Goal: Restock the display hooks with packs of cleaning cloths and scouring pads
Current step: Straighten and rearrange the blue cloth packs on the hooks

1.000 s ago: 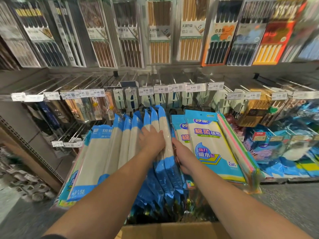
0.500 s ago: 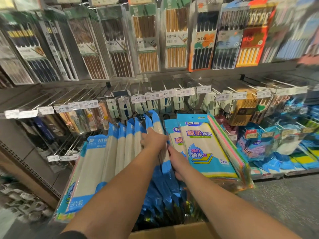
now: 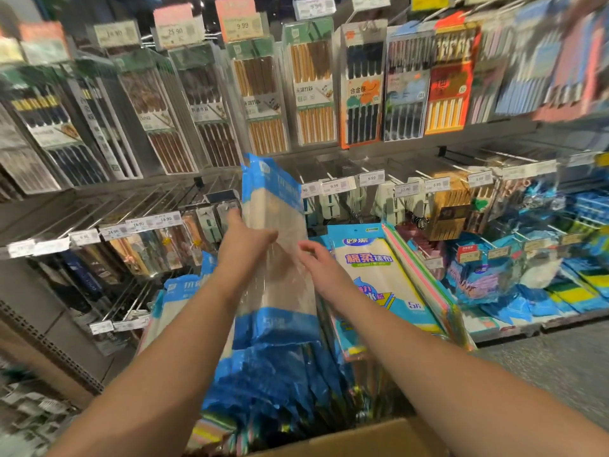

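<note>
At frame centre, the left hand (image 3: 245, 247) pinches a raised cloth pack (image 3: 275, 245), not yet hooked; the right hand (image 3: 321, 263) hovers spread; many packs (image 3: 273, 367) wait below.

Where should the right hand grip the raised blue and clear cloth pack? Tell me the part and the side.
Probably the right long edge of the cloth pack, at about mid-height, coming from the right. The pack stands nearly upright and is flat and floppy. The left hand grips its left edge, and the right hand is open beside the free edge, apart from it.
</note>
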A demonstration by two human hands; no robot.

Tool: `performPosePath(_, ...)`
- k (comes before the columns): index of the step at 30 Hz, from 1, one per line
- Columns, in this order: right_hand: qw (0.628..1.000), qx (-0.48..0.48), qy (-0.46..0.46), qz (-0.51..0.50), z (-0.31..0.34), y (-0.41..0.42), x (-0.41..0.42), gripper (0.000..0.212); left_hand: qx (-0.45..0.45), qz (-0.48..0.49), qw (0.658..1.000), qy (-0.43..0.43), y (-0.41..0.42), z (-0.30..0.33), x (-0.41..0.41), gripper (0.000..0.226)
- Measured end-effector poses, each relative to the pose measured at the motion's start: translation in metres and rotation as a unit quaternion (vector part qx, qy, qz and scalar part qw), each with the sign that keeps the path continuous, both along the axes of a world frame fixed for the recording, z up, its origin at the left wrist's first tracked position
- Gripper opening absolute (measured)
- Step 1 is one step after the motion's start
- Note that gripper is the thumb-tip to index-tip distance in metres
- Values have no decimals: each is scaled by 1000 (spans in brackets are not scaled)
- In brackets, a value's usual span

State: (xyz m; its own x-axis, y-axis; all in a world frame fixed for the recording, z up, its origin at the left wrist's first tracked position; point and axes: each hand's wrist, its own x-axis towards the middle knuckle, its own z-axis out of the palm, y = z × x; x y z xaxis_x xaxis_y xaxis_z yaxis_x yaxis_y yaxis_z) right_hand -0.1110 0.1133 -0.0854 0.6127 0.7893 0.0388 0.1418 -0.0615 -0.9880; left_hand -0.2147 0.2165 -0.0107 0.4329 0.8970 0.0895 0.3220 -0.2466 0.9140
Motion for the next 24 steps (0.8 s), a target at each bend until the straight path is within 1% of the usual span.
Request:
performPosePath(1, 999, 21, -16, -24, 13, 0, 10, 46, 11, -11, 999, -35, -8, 16, -10, 58)
performPosePath(2, 998, 40, -13, -44, 25, 0, 20, 53, 10, -21, 997, -71, -16, 31, -18, 58)
performPosePath(3, 997, 56, 8, -49, 39, -2, 31, 64, -1, -33, 993, -112, -26, 46, -25, 61)
performPosePath(5, 994, 77, 74, -26, 64, -10, 52, 90, -41, -59, 980, -184, -42, 64, -30, 63)
performPosePath(7, 982, 114, 147, 26, 82, -26, 73, 102, -78, -95, 962, -243, -58, 73, -26, 70)
performPosePath(9, 961, 147, 226, 57, 91, -50, 88, 118, -98, -123, 950, -271, -77, 75, -14, 75)
performPosePath(10, 955, 157, 242, 64, 94, -66, 94, 125, -105, -140, 944, -279, -88, 74, -6, 76)
performPosePath(11, 952, 168, 248, 64, 96, -85, 100, 124, -112, -163, 939, -281, -102, 72, 4, 75)
performPosePath(12, 950, 179, 251, 52, 95, -105, 107, 118, -119, -186, 934, -280, -118, 70, 15, 71)
performPosePath(14, 946, 195, 258, 9, 87, -151, 127, 111, -118, -238, 926, -269, -154, 63, 42, 55)
performPosePath(16, 946, 202, 251, -31, 77, -205, 150, 115, -113, -269, 925, -243, -194, 49, 75, 43)
performPosePath(17, 949, 200, 240, -49, 71, -234, 161, 114, -112, -282, 926, -226, -214, 39, 94, 43)
performPosePath(18, 952, 194, 229, -68, 65, -265, 172, 107, -111, -299, 923, -215, -239, 30, 112, 47)
performPosePath(21, 956, 187, 196, -115, 45, -361, 212, 55, -119, -333, 919, -176, -316, 2, 170, 55)
performPosePath(22, 954, 190, 191, -133, 40, -393, 224, 47, -130, -341, 916, -167, -341, -8, 190, 56)
performPosePath(24, 952, 189, 177, -163, 27, -455, 250, 42, -135, -351, 913, -155, -390, -30, 232, 62)
